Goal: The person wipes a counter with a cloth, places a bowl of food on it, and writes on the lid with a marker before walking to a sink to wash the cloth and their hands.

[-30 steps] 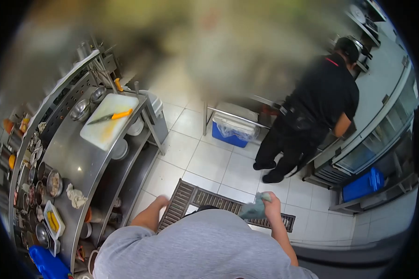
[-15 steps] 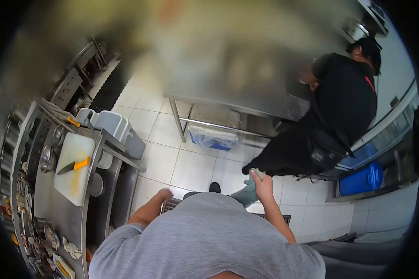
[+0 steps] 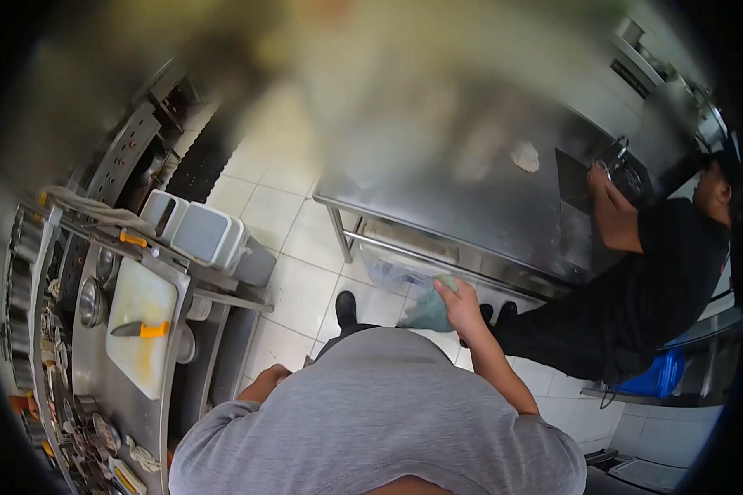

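Note:
My right hand (image 3: 461,307) is closed around a grey-green cloth (image 3: 429,313). The cloth hangs bunched from the fingers, in front of my body and above the tiled floor. Low at my left side is my left hand (image 3: 271,379), partly covered by my grey shirt. Its fingers are too hidden to read. Nearest to that side stands a steel counter with a white cutting board (image 3: 144,301). An orange-handled knife (image 3: 150,330) lies across the board, apart from both hands.
Ahead is a steel table (image 3: 446,198) with a pale cloth-like item (image 3: 524,157) on it. A co-worker in black (image 3: 627,272) stands at its right end, hands by a sink. Grey-lidded bins (image 3: 202,231) stand beyond the left counter. A blue container (image 3: 656,375) is at right.
The view has shifted, showing more of the steel table and the co-worker's hands at the sink. My right hand, still holding the cloth, is higher in view. My left hand is lower.

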Demonstrator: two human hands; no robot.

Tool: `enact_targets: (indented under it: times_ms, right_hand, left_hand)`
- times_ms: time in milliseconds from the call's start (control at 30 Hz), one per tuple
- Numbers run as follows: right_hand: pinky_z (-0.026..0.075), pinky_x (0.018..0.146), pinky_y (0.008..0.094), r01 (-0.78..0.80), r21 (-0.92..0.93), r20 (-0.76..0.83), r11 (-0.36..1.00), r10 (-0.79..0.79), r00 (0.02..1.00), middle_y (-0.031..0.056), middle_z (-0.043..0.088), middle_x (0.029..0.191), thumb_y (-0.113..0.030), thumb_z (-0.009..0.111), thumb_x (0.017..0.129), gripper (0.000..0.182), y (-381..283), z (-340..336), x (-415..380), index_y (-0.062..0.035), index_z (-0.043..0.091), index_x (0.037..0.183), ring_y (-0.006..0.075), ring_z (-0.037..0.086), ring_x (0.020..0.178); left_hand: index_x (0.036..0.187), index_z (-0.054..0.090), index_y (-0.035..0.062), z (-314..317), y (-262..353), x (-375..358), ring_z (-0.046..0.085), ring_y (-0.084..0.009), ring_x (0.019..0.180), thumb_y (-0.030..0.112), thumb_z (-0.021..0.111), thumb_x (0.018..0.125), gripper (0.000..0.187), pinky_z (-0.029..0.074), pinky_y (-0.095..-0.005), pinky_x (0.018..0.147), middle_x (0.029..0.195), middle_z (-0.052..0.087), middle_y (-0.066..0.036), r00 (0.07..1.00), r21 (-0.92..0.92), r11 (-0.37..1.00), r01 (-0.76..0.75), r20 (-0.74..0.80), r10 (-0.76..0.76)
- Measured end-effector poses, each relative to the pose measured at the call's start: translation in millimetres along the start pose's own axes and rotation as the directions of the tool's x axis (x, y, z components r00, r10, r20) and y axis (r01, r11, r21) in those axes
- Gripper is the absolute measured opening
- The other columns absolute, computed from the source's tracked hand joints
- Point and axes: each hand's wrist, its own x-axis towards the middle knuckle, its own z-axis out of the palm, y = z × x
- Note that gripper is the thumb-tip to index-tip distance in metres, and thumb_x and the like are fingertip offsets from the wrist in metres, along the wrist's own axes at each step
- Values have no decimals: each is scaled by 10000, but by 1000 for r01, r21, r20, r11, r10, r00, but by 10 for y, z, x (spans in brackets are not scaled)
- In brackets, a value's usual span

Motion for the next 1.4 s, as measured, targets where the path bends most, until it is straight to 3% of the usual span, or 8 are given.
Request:
enact_targets:
  times_ms: [167, 233, 500, 633, 700, 1000, 1367, 1400]
  right_hand:
    - [445, 741, 307, -33, 27, -99, 999, 36, 994, 105, 632, 853, -181, 601, 873, 215, -251, 320, 586, 1, 603, 987, 185, 569, 793]
    - [438, 772, 307, 23, -118, -109, 993, -36, 993, 119, 626, 902, -136, 595, 861, 180, -447, 440, 839, -27, 605, 1004, 206, 567, 838]
    - [455, 808, 305, 9, 0, 45, 1000, -9, 999, 89, 648, 930, -46, 559, 857, 173, -959, 908, 1207, -52, 621, 1018, 194, 590, 848]
    - [473, 775, 330, -83, -126, -10, 989, 83, 997, 124, 658, 902, -135, 611, 849, 196, -902, 914, 1159, -37, 630, 1019, 224, 615, 835]
    - [471, 760, 338, -26, -177, -28, 984, 22, 999, 149, 654, 879, -210, 637, 844, 242, -831, 869, 1090, -18, 633, 992, 251, 614, 815]
    - [469, 665, 331, -144, -93, -206, 985, 122, 971, 122, 633, 746, -268, 646, 852, 249, -279, 716, -123, -21, 630, 880, 221, 588, 687]
    - [456, 602, 336, -486, 191, -780, 853, 432, 452, 125, 626, 667, -374, 671, 814, 414, 1197, 1026, -3456, 39, 669, 832, 181, 573, 620]
    - [463, 609, 364, -505, 210, -809, 837, 439, 390, 156, 621, 655, -407, 662, 806, 438, 1415, 1161, -3778, 31, 667, 816, 230, 592, 616]
  left_hand:
    - [827, 664, 54, -1543, 819, 893, 613, -211, 605, 209, 592, 833, 171, 509, -391, 602, 699, 635, -61, 933, -56, 961, -272, -261, 249]
    - [1030, 665, 75, -2120, 1433, 744, 630, -341, 914, 302, 556, 819, 328, 494, -422, 790, 1000, 652, -183, 648, 840, 430, -332, -129, 751]
    - [1031, 634, 24, -2849, 2085, 208, 618, -211, 672, 198, 572, 829, 274, 496, -336, 605, 818, 662, -97, 805, -204, 837, -507, -459, 375]
    - [911, 665, 68, -2724, 1382, 885, 633, -316, 683, 299, 496, 833, 297, 511, -435, 690, 790, 659, -132, 701, 858, 337, -389, 38, 712]
    - [819, 662, 63, -2453, 1147, 575, 620, -285, 762, 326, 594, 805, 272, 484, -448, 703, 823, 672, -132, 966, 364, 910, -196, -89, 244]
    - [928, 656, 89, -2457, 1611, 1057, 585, -289, 552, 329, 497, 881, 292, 500, -472, 563, 645, 612, -116, 869, 148, 934, 326, 342, -358]
    - [1078, 633, 81, -484, 3317, 308, 617, -290, 931, 274, 503, 884, 303, 474, -441, 784, 1038, 648, -155, 514, 771, -32, -636, 454, 728]
    - [1160, 584, 102, 143, 3209, -736, 592, -244, 973, 414, 513, 894, 416, 462, -407, 802, 1083, 626, -112, 663, 215, 631, -745, 342, 666]
